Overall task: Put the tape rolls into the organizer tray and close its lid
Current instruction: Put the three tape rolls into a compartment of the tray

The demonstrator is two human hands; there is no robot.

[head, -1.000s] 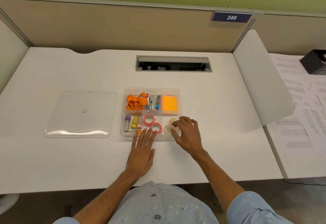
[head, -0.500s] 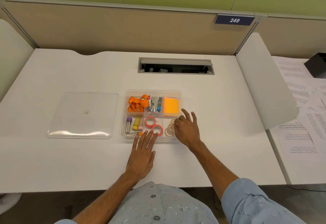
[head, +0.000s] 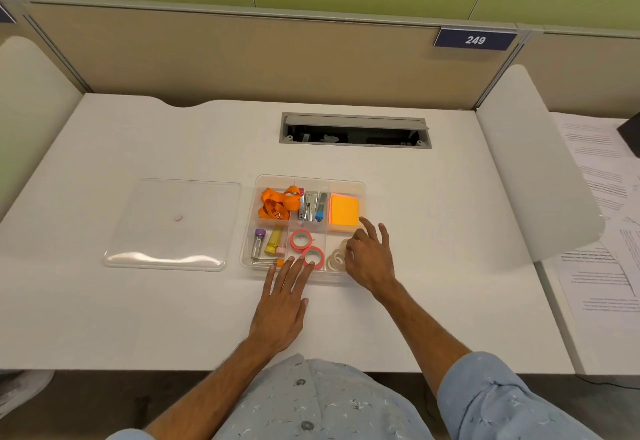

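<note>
A clear organizer tray [head: 362,187] sits in the middle of the white desk. Two pink tape rolls [head: 300,239] lie in its front middle compartment. Pale clear tape rolls [head: 335,261] lie in the front right compartment. My left hand [head: 282,304] rests flat on the desk, its fingertips touching the tray's front edge by the nearer pink roll. My right hand [head: 371,255] hovers over the tray's front right corner, fingers spread, holding nothing. The clear lid [head: 173,225] lies flat on the desk left of the tray.
The tray also holds an orange lanyard [head: 277,204], staplers [head: 311,207], orange sticky notes [head: 344,210] and small tubes [head: 266,244]. A cable slot [head: 355,128] opens behind the tray. A white divider panel [head: 533,169] and printed papers [head: 602,218] are at the right.
My right hand has slid toward the tray's right side and its fingers have spread open. The left hand has stayed at the front edge. The view has shifted slightly.
</note>
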